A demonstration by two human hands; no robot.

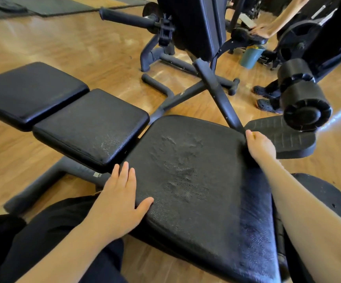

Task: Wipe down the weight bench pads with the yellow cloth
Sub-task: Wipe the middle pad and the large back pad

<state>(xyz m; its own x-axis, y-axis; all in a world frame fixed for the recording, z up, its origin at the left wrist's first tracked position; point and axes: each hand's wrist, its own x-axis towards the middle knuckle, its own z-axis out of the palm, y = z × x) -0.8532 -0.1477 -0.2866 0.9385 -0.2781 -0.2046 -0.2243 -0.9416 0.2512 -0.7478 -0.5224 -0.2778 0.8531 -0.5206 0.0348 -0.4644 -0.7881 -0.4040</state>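
The weight bench has three black pads in a row: a large worn pad (186,180) close to me, a middle pad (92,127) and a far pad (28,92) on the left. My left hand (122,197) lies flat on the large pad's left edge, fingers apart, holding nothing. My right hand (260,147) is curled at that pad's far right corner. Only a sliver of the yellow cloth (254,136) shows by the fingers; the rest is hidden under the hand. A damp sheen runs along the pad's right side.
Another machine with an upright black pad (198,23) and a crossed frame stands just beyond. A foam roller (304,99) and a foot plate (284,137) are to the right. Another person's arm (277,23) and shoes (267,105) are at the upper right, near a teal bucket (251,56). Wooden floor surrounds the bench.
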